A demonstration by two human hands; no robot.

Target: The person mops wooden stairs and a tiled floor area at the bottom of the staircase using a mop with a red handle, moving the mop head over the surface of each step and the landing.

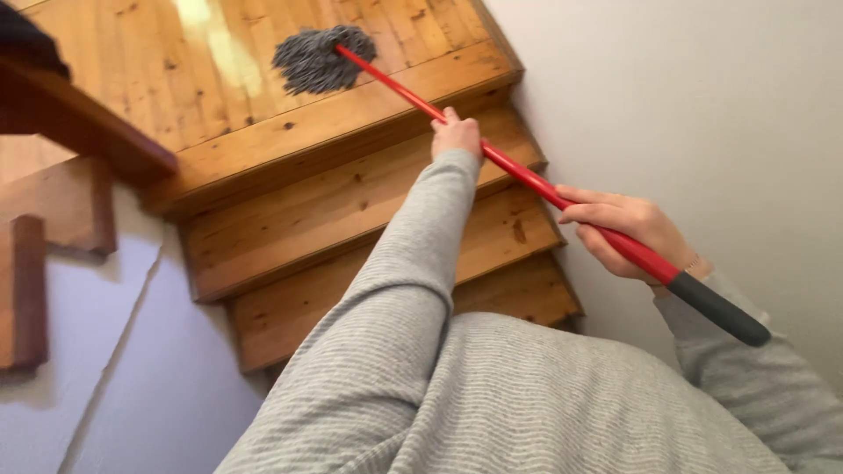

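The person stands on a wooden staircase (334, 211), looking down the steps, with a mop held out in front in both hands. The left hand (457, 134) is closed round the red mop handle (527, 175) partway along it, the grey-sleeved arm stretched out straight. The right hand (625, 230) is wrapped round the same handle nearer the top, just below the black rubber grip (718, 308), which sticks out past the wrist. The handle runs slantwise from lower right up to upper left, across several treads. At its far end the grey string mop head (318, 58) lies spread on the wooden landing (176, 79) just beyond the topmost visible step edge, with a pale sheen of light on the boards beside it. A plain white wall (702, 105) runs down the right side of the stairs, and a dark wooden handrail (79, 123) crosses the upper left corner.
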